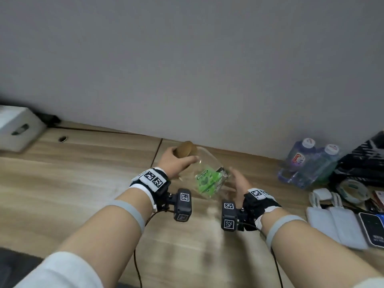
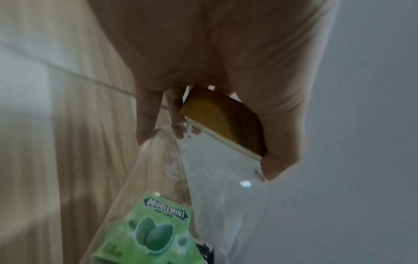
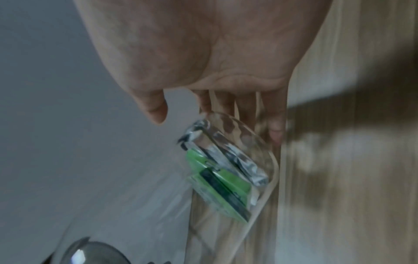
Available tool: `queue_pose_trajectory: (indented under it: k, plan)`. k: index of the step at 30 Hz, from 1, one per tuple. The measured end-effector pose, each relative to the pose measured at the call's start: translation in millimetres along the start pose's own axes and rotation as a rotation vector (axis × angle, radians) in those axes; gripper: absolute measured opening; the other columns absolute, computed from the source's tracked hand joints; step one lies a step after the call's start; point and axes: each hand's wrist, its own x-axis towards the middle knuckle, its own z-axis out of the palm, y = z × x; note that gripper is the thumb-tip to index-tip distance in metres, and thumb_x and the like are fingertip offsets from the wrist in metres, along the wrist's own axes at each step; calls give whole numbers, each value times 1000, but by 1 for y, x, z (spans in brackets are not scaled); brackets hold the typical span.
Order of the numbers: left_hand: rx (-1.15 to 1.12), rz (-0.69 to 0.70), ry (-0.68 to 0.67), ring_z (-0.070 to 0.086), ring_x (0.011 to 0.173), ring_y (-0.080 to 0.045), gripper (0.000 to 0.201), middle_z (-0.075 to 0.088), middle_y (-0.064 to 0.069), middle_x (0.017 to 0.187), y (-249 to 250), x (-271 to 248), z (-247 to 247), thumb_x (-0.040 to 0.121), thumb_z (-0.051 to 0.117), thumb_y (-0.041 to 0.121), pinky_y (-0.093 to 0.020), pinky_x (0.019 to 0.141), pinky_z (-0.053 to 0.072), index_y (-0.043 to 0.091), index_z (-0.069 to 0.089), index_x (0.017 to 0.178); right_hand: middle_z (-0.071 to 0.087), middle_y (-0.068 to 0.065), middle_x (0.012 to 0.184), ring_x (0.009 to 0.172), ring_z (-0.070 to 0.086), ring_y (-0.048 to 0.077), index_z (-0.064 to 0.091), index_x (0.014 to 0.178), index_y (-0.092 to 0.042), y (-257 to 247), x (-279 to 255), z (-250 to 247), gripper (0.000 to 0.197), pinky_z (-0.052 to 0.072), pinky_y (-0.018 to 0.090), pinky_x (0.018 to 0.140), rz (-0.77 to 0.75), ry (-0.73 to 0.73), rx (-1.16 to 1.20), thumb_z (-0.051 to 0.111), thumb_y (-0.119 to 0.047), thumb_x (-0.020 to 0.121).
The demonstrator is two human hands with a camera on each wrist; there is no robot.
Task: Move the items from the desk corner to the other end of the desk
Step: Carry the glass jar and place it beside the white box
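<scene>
Left hand [image 1: 176,161] gripped the tilted glass jar [image 1: 209,177] by its wooden lid [image 1: 185,149]; right hand [image 1: 236,185], fingers straight, supported its base. Recommended: level it, carry two-handed.

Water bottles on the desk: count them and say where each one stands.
2. One water bottle stands by the wall at the desk's right end; the second bottle stands right beside it, nearer the black bag. Others may be hidden.

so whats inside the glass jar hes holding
Inside the clear jar are green Doublemint gum packs, with a silvery foil wrapper near the base. How many packs there are cannot be told; they overlap. The left hand grips the wooden lid.
</scene>
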Motion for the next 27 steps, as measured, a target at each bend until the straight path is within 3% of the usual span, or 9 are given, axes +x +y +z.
queue_pose_trajectory:
  k: [2,4,5,8,10,14,19,24,27]
  plan:
    - [-113,-24,6,66,103,-21,91,64,-1,123,-9,-7,-54,62,90,45,-49,89,60,19,49,139,64,13,103,101,62,31,63,99,-13,3,-14,47,49,52,47,87,2,-70,-11,52,-60,90]
    - [-223,-33,1,64,96,-20,79,64,-1,117,-21,-16,-112,66,90,42,-46,76,63,19,54,133,62,17,114,99,59,33,63,107,-12,10,-31,99,62,51,46,83,-25,-154,-36,52,-69,84]
    - [-259,-28,-1,62,92,-19,77,64,-2,114,-29,-19,-140,66,90,41,-45,72,63,19,56,132,61,18,119,103,59,35,63,113,-13,14,-35,125,69,51,50,87,-46,-188,-35,54,-73,80]
    - [-327,0,0,60,85,-17,77,66,-1,105,-56,-30,-225,63,90,42,-51,77,63,21,58,131,58,19,126,110,60,45,60,123,-17,35,-50,207,70,50,67,88,-92,-256,26,57,-72,80]
    - [-350,8,14,60,86,-17,77,66,1,101,-75,-37,-280,62,92,43,-55,79,61,20,60,128,58,19,125,109,61,47,60,121,-18,50,-61,261,66,49,69,86,-98,-271,63,58,-70,81]
    - [-364,0,71,61,95,-18,76,66,0,110,-105,-50,-374,59,92,47,-56,79,61,22,61,124,61,21,120,105,63,45,64,113,-15,77,-77,357,64,49,63,92,-51,-291,89,64,-69,78]
    - [-386,-1,127,61,108,-17,79,65,3,119,-134,-52,-453,57,91,54,-51,81,62,27,61,125,63,22,109,100,65,43,62,107,-10,93,-76,444,65,49,57,97,-28,-313,61,61,-69,80]
    - [-464,-40,115,58,119,-21,75,66,-1,125,-158,-36,-505,60,85,61,-52,85,60,27,66,124,60,22,121,102,65,46,60,114,-16,99,-58,505,64,53,59,87,-25,-332,21,60,-69,79]
    - [-529,-92,99,60,118,-19,66,70,1,125,-168,-20,-533,70,72,71,-49,83,61,29,71,121,61,23,119,106,64,44,60,109,-13,104,-41,537,62,51,57,93,26,-350,71,60,-68,80]
